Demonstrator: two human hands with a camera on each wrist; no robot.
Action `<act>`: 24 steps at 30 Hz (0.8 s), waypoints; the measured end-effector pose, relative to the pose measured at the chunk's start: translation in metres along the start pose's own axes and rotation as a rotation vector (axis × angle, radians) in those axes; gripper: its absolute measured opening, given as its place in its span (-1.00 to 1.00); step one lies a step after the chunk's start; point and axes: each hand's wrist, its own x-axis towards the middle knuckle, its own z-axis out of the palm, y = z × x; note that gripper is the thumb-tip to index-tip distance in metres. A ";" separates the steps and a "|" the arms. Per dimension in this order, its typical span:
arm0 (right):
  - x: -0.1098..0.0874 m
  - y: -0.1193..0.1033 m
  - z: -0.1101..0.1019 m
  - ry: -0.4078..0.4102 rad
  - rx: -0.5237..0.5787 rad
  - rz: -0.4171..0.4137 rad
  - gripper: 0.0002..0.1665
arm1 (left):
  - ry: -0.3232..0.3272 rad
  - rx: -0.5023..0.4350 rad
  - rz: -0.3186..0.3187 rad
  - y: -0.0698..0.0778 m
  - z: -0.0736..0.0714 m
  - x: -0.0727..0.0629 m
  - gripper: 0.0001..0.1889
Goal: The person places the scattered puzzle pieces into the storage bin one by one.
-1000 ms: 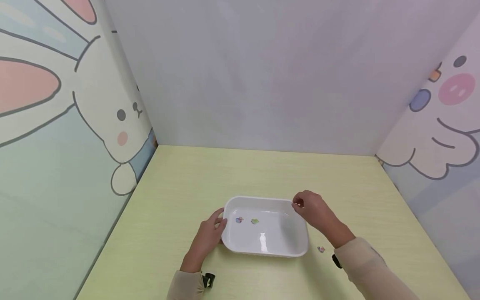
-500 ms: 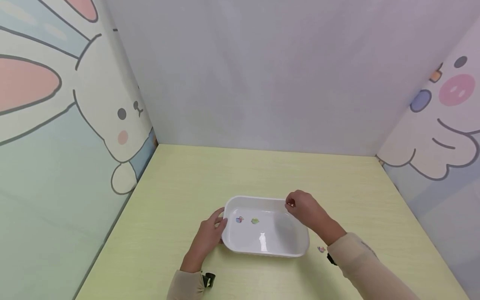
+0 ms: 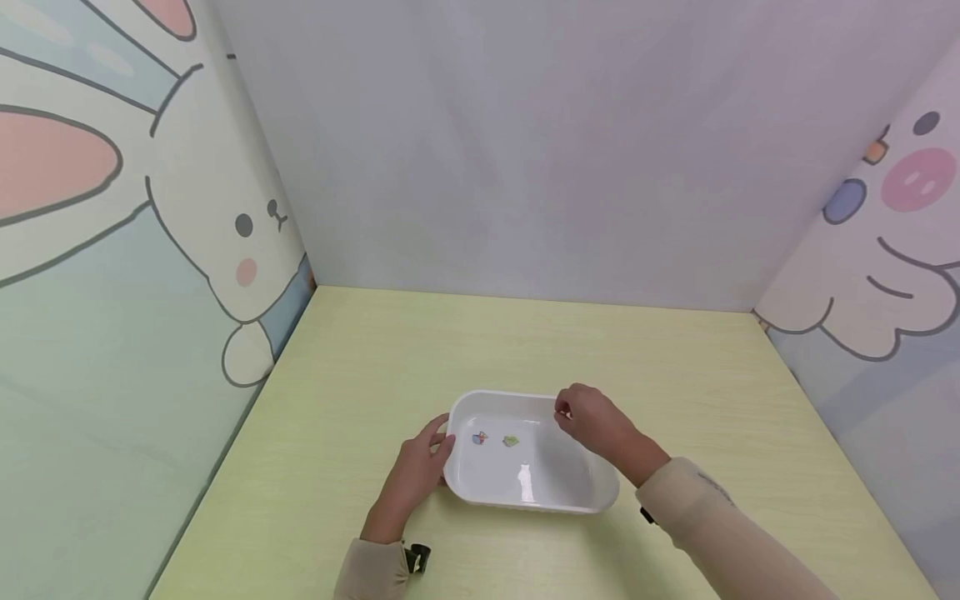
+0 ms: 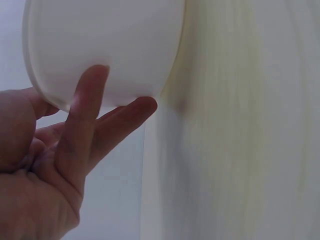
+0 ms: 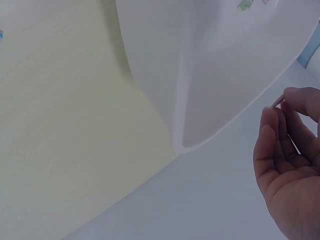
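A white rectangular dish (image 3: 525, 507) with rounded corners sits on the table. My left hand (image 3: 416, 468) holds its left end, with the thumb at the rim and fingers (image 4: 125, 117) against the outer wall. Inside the dish, toward its left, lie a small blue-and-red flat piece (image 3: 479, 437) and a small green flat piece (image 3: 511, 440). Over the far right part of the dish is my right hand (image 3: 596, 421). Its thumb and fingertips pinch a small thin flat piece (image 5: 278, 102), seen edge-on in the right wrist view, so its print is hidden.
The pale yellow table (image 3: 420, 342) extends around the dish. A grey-white wall (image 3: 510, 167) stands behind it, with cartoon-printed panels on the left (image 3: 90, 375) and right (image 3: 862, 275). A blue bit (image 5: 1, 36) shows at the right wrist view's left edge.
My right hand has moved left over the dish with the thin piece pinched. Its forearm now covers the small piece on the table right of the dish. The left hand stays put.
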 end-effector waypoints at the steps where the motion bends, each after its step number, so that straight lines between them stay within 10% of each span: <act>1: 0.001 -0.001 0.001 -0.006 -0.003 0.003 -0.94 | 0.001 0.004 -0.007 0.000 0.000 0.000 -0.52; 24: 0.012 -0.010 0.026 -0.063 -0.042 -0.061 -0.83 | -0.016 -0.034 -0.014 0.000 0.000 -0.001 -0.50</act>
